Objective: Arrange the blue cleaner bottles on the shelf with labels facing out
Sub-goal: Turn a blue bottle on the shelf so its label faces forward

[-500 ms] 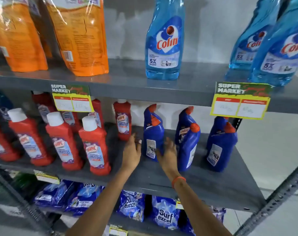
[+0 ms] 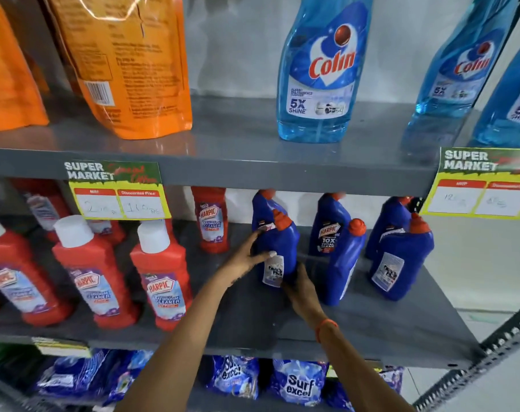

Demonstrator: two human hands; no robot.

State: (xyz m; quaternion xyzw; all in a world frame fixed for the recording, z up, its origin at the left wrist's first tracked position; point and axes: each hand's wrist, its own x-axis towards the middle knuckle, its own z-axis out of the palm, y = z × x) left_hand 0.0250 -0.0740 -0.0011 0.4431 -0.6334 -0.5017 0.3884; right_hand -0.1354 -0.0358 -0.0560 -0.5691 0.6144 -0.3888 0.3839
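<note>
Several dark blue cleaner bottles with orange caps stand on the grey middle shelf (image 2: 371, 328). The front left blue bottle (image 2: 282, 248) shows its white back label to me. My left hand (image 2: 244, 258) grips its left side and my right hand (image 2: 302, 289) holds its lower right edge. To its right, a second front bottle (image 2: 345, 263) stands edge-on, and a third (image 2: 401, 263) shows its back label. Behind them, one rear bottle (image 2: 328, 230) shows its front label, while two others (image 2: 263, 206) (image 2: 389, 221) are partly hidden.
Red bathroom cleaner bottles (image 2: 160, 275) fill the shelf's left half. Light blue glass cleaner bottles (image 2: 321, 69) and orange pouches (image 2: 128, 63) stand on the shelf above. Price tags (image 2: 116, 191) hang from that shelf's edge. Blue detergent packs (image 2: 297, 382) lie below.
The camera has come closer to the shelf. Both hands, which were open beside the front left blue bottle, have closed on it.
</note>
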